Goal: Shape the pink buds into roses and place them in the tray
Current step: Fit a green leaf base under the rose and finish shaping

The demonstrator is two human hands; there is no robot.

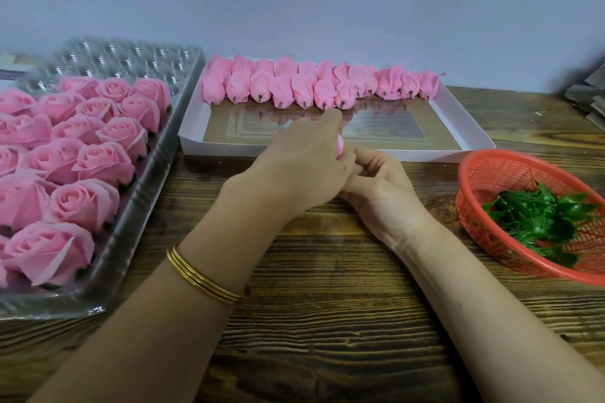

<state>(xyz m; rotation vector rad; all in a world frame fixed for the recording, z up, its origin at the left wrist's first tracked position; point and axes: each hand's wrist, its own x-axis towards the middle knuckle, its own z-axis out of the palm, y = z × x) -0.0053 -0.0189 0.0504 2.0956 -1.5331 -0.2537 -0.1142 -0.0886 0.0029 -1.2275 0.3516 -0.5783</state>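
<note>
Two bare forearms are reaching in from the near edge over the dark wooden bench (pixel 327 321), the left one wearing thin gold bangles (pixel 208 275) at the wrist. Both hands are meeting over the middle of the bench, just in front of a shallow white box (pixel 458 114). The left hand (pixel 301 170) is curling its fingers round a pink bud (pixel 340 148), of which only a small sliver is showing past the knuckles, while its forefinger is stretching out toward the box. The right hand (pixel 376 180) is pressing up against the left with its fingers bent. Whether it is also pinching the bud I cannot tell, since the left hand is hiding most of it. More buds (pixel 281 88) are lying packed in rows along the far wall of the box, their dark stubs pointing toward the person. On the left, a clear plastic tray (pixel 137 222) is sitting on the bench with finished roses (pixel 85 203) filling its near cells, and its far cells are showing as bare plastic. At the right edge a red mesh basket (pixel 474 180) is holding green leaves (pixel 537 216), well apart from the hands
</note>
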